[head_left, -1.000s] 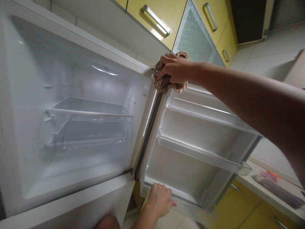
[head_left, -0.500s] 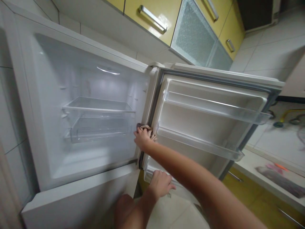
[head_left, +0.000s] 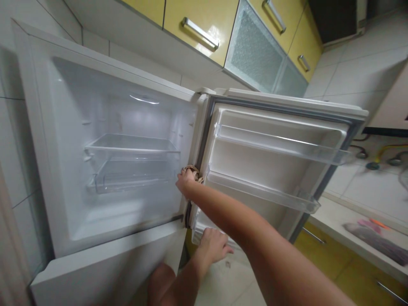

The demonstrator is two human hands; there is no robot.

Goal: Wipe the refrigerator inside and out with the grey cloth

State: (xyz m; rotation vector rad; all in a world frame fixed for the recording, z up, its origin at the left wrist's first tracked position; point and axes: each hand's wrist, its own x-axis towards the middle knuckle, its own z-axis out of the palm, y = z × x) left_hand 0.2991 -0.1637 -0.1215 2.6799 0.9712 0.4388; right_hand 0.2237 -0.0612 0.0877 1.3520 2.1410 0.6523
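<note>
The refrigerator [head_left: 35, 127] has its upper compartment wide open, with the white door [head_left: 251, 170] swung out to the right. My right hand [head_left: 185, 182] presses a bunched brown-beige cloth [head_left: 193, 171] against the hinge-side edge of the compartment, beside the grey door seal [head_left: 204, 140]. Much of the cloth is hidden behind that hand. Lower down, my left hand [head_left: 213, 245] curls over the bottom door shelf [head_left: 198, 231], its thumb sticking out to the right and its fingertips out of sight.
Inside are a clear shelf [head_left: 137, 143] and a clear drawer [head_left: 130, 182]. Transparent racks [head_left: 264, 191] line the door. Yellow cabinets [head_left: 204, 25] hang above. At right, a counter [head_left: 334, 212] bears a blurred plastic bag [head_left: 376, 242]. My knee [head_left: 161, 280] is below.
My right hand and the cloth have shifted slightly left along the hinge-side edge. The door looks a little further left in view, and the camera has tilted slightly. My left hand stays at the bottom shelf.
</note>
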